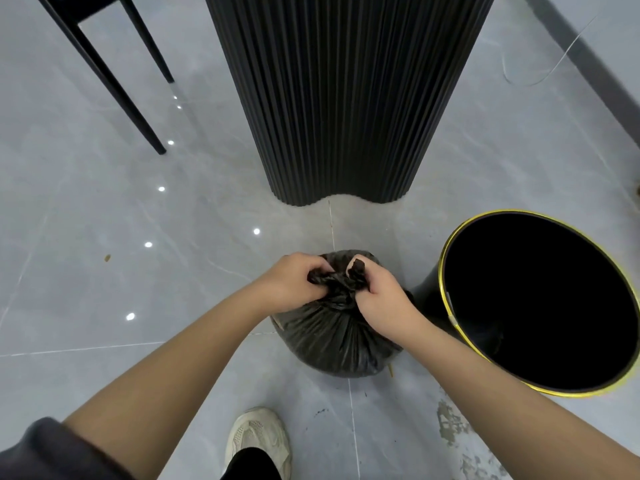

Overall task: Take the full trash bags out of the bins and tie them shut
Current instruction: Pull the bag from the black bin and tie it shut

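A full black trash bag point(337, 337) sits on the grey tiled floor in front of me, its top gathered into a twisted neck. My left hand point(292, 280) grips one bunched end of the neck from the left. My right hand point(379, 294) grips the other end from the right, with a short tail of plastic sticking up above its fingers. Just right of the bag stands a black bin point(540, 303) with a gold rim; its inside looks dark and without a bag.
A tall black fluted column point(346, 98) rises just behind the bag. Black chair legs point(114, 84) stand at the upper left. My shoe point(258, 438) is on the floor below the bag. A thin wire point(540, 77) lies near the wall at the upper right.
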A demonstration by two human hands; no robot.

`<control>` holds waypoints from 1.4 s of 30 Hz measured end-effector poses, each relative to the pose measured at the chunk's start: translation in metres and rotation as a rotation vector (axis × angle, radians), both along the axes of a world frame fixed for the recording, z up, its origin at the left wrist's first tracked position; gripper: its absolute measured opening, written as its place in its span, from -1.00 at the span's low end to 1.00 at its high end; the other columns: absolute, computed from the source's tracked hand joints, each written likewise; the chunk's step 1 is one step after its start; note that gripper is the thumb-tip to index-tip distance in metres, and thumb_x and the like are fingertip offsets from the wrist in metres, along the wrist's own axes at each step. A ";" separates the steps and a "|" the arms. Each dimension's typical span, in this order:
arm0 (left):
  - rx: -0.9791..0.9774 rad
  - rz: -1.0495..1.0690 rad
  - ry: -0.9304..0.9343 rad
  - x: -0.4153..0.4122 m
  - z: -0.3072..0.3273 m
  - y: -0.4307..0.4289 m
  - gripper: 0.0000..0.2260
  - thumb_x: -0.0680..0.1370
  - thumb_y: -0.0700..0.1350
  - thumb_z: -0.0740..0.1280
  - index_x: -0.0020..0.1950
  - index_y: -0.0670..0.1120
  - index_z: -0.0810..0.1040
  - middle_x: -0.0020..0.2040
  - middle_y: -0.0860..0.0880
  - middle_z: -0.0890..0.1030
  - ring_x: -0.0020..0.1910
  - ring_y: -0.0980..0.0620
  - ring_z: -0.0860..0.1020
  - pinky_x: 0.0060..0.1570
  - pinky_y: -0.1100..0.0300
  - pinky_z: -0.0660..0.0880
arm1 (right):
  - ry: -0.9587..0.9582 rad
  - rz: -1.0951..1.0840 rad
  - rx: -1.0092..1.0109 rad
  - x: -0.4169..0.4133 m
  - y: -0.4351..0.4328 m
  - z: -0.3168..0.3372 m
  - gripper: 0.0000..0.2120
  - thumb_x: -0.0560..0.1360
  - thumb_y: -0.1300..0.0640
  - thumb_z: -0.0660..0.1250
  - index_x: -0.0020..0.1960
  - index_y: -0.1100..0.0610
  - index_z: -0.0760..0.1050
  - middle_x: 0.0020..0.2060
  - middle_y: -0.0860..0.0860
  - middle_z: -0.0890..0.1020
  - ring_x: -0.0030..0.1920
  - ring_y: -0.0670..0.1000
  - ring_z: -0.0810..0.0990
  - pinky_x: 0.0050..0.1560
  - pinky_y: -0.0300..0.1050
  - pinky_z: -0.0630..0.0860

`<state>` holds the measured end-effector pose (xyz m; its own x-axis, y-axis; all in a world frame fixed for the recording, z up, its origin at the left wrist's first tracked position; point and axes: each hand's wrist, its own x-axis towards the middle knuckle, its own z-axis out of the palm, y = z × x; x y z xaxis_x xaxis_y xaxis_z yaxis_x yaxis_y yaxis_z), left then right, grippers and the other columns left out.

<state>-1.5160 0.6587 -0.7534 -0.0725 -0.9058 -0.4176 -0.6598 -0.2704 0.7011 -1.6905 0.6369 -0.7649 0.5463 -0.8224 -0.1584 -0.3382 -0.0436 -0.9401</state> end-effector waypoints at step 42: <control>0.127 0.204 0.275 -0.007 0.027 0.008 -0.93 0.50 -0.16 0.40 -0.17 -0.03 0.55 -0.31 0.00 0.62 -0.41 -0.03 0.62 -0.41 0.19 0.55 | -0.229 -0.208 0.423 -0.002 -0.001 -0.003 -0.72 0.63 0.19 0.11 -0.08 0.00 0.56 -0.14 -0.09 0.66 -0.03 -0.12 0.61 -0.01 -0.25 0.50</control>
